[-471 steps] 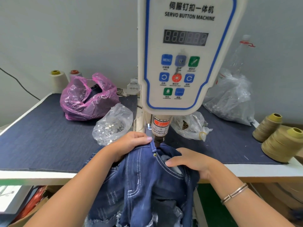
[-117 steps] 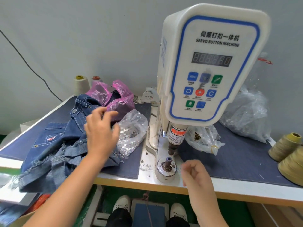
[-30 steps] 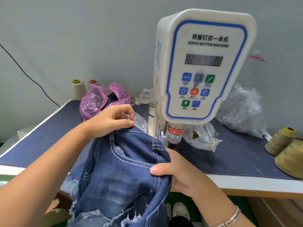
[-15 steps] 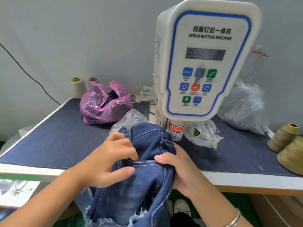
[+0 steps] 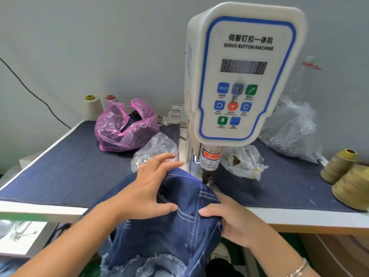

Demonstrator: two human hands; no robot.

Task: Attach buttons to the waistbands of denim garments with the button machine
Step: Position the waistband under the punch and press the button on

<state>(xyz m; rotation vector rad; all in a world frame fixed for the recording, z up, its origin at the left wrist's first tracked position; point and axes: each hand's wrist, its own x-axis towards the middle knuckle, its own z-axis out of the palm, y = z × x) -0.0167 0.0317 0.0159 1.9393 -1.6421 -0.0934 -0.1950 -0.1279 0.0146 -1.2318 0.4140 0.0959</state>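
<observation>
On a worktable (image 5: 65, 172) covered with dark blue cloth against a plain grey wall (image 5: 89, 47), the white button machine (image 5: 243, 76) stands at twelve o'clock. Beneath its head, the denim garment (image 5: 179, 222) hangs over the table's front edge. Left hand (image 5: 147, 194) rests on it, fingers spread; right hand (image 5: 233, 222) pinches its waistband. Pink bag (image 5: 125, 126) sits at ten o'clock, thread cones (image 5: 347, 180) at three.

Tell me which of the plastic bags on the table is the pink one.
The pink bag at the back left, beside the two pale thread cones. The other three bags are clear.
</observation>
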